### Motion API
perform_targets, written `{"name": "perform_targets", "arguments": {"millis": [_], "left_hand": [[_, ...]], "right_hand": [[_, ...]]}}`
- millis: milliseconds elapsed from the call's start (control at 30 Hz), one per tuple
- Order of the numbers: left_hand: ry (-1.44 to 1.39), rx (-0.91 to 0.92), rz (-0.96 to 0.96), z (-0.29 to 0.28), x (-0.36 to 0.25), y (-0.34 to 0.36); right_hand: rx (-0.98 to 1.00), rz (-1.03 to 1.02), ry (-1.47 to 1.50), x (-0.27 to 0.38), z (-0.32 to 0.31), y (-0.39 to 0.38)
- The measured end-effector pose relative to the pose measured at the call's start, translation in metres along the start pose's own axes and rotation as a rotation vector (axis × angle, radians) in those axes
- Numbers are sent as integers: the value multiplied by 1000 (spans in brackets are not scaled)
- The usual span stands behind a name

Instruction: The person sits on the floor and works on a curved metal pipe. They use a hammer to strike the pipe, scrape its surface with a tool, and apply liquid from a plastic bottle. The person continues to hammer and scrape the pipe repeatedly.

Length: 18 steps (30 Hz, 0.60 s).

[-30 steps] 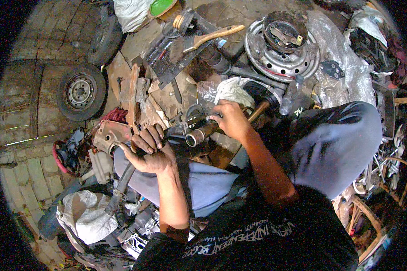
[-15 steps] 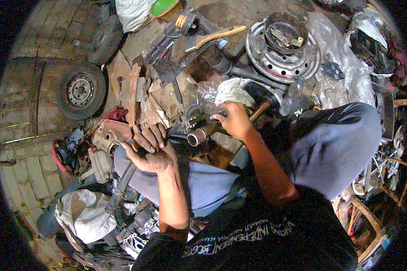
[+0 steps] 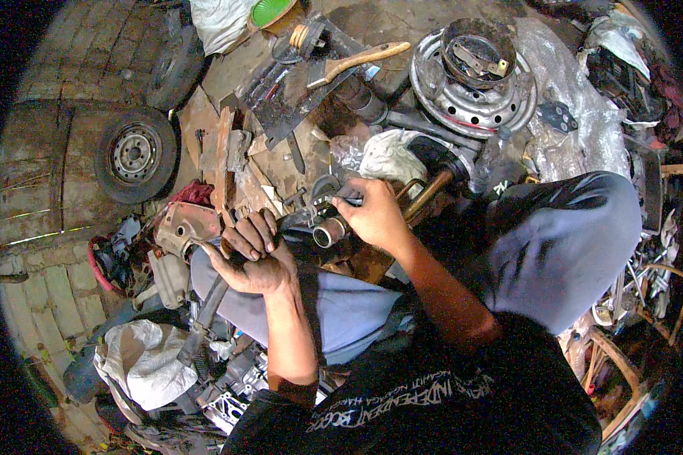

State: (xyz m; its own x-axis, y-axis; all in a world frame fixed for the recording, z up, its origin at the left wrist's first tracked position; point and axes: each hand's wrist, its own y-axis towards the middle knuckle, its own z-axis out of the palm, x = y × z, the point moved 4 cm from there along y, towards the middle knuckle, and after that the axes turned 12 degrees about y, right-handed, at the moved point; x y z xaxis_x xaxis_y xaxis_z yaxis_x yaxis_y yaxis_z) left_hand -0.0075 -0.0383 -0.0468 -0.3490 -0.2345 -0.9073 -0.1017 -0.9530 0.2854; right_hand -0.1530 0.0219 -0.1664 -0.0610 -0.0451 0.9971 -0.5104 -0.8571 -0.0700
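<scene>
My left hand [image 3: 256,256], its fingers dark with grime, is wrapped round a long dark metal shaft [image 3: 209,305] that slants across my lap. Beyond that hand, toward the right, the shaft meets a small metal fitting [image 3: 309,216]. My right hand [image 3: 376,216] pinches a small dark grey piece [image 3: 347,201], whose kind I cannot make out, at the fitting. Just below those fingers, the open end of a metal tube [image 3: 331,230] faces me; my right hand hides part of its length. A brownish rod [image 3: 437,184] extends behind that hand.
A wooden-handled brush [image 3: 364,61] lies ahead on a dark plate. At far right, a round metal pan [image 3: 478,54] rests on a bare wheel rim [image 3: 425,80]. A tyre [image 3: 167,155] leans at the left wall. White cloth [image 3: 391,159] and a rusty bracket [image 3: 186,227] lie nearby.
My right hand has moved left and slightly down with the small grey piece, closer to the fitting and over the tube. My left hand keeps its grip on the shaft, nearly still.
</scene>
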Motion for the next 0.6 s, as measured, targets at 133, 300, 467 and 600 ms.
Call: {"name": "perform_targets", "arguments": {"millis": [133, 300, 467, 600], "left_hand": [[-1, 0, -13, 5, -4, 0], [-31, 24, 9, 4, -3, 1], [-7, 55, 7, 6, -3, 2], [2, 27, 17, 7, -5, 0]], "right_hand": [[-109, 7, -88, -33, -6, 3], [58, 72, -5, 2, 1, -5], [8, -3, 102, 1, 0, -2], [-86, -34, 45, -16, -3, -3]]}}
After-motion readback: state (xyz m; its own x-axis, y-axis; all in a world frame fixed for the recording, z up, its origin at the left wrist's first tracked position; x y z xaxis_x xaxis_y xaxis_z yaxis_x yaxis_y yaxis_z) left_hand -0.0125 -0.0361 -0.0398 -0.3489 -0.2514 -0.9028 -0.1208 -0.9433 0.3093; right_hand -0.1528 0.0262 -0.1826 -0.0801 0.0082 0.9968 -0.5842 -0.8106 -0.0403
